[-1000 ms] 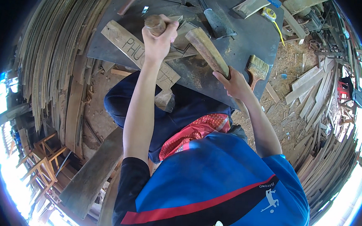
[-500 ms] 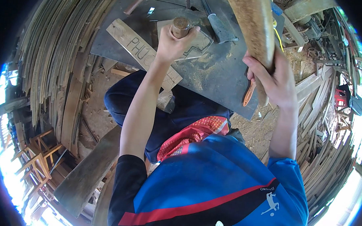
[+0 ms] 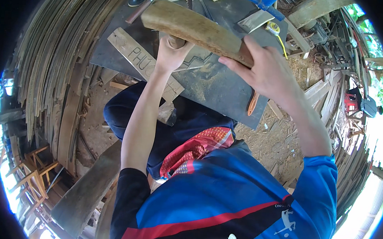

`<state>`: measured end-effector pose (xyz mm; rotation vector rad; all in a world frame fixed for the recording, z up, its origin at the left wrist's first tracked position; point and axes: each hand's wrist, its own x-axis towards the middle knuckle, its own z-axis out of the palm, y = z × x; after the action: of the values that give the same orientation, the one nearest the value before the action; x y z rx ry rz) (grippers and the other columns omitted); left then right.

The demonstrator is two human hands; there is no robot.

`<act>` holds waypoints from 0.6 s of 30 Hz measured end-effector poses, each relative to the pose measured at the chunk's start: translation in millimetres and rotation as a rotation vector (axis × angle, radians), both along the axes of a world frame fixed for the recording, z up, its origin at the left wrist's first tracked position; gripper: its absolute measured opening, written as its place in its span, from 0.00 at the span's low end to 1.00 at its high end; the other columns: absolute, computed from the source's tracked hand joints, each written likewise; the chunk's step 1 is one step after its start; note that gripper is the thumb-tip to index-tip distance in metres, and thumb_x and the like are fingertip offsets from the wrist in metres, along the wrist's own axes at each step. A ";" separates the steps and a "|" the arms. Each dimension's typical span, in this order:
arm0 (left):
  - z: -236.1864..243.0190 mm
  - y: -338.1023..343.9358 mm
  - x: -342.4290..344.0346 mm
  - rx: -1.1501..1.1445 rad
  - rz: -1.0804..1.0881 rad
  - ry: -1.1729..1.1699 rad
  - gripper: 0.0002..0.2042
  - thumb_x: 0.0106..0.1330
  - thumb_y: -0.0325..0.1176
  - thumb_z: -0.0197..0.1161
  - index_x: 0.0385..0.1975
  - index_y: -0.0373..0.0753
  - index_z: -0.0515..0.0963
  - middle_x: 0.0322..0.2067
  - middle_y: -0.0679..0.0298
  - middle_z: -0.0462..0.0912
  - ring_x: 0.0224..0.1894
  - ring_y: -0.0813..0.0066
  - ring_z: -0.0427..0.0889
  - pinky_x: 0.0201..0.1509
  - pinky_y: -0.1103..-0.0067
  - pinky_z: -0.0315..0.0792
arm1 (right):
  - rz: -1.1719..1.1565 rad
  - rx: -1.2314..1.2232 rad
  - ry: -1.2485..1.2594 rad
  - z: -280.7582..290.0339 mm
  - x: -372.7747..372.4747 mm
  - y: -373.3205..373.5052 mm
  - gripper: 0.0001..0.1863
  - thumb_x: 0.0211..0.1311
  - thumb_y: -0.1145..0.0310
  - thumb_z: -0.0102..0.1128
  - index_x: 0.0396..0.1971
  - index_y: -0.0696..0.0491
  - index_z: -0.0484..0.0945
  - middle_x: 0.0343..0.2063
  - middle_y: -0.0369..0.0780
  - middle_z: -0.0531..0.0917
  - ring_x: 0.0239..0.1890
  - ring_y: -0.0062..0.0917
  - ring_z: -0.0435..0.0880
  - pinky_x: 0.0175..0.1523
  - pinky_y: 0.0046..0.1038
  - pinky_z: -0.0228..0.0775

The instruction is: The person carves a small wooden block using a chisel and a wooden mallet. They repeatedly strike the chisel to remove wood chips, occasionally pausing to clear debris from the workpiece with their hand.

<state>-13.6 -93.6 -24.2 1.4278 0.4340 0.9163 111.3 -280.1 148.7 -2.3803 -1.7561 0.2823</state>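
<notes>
My left hand (image 3: pixel 168 58) is closed around a chisel, its round wooden handle end (image 3: pixel 176 42) pointing up. The chisel's blade is hidden under the fist. Beneath it lies a pale board (image 3: pixel 198 62) with dark angular lines, partly covered by my hand and the club. My right hand (image 3: pixel 266 73) grips a thick wooden club (image 3: pixel 195 28) at its near end. The club slants up to the left, its far part just over the chisel handle; whether they touch I cannot tell. A plank with carved letters (image 3: pixel 130 50) lies left of my left hand.
The dark tabletop (image 3: pixel 227 84) bears sawdust, an orange-handled brush (image 3: pixel 253 103), a yellow tape measure (image 3: pixel 273 27), a broad metal blade (image 3: pixel 255 20) and a reddish-brown handle (image 3: pixel 138 11). Long planks (image 3: pixel 62 49) are stacked at the left. Wood scraps cover the ground at the right.
The club has swung from upright at the right to slanting left over the chisel handle. My right hand has moved left and turned. My left hand still holds the chisel; the whole view has shifted slightly.
</notes>
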 end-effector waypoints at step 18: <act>-0.1 16.8 3.3 0.058 -0.029 0.060 0.09 0.67 0.26 0.67 0.24 0.39 0.77 0.17 0.76 0.74 0.19 0.91 0.68 0.23 0.84 0.60 | 0.052 0.281 -0.042 21.7 -2.9 10.3 0.31 0.62 0.43 0.67 0.43 0.61 0.77 0.23 0.49 0.83 0.25 0.42 0.86 0.31 0.40 0.75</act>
<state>-10.2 -76.8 -24.3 1.5132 0.4333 0.8706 108.4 -269.8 170.4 -2.1595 -1.7462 -0.0090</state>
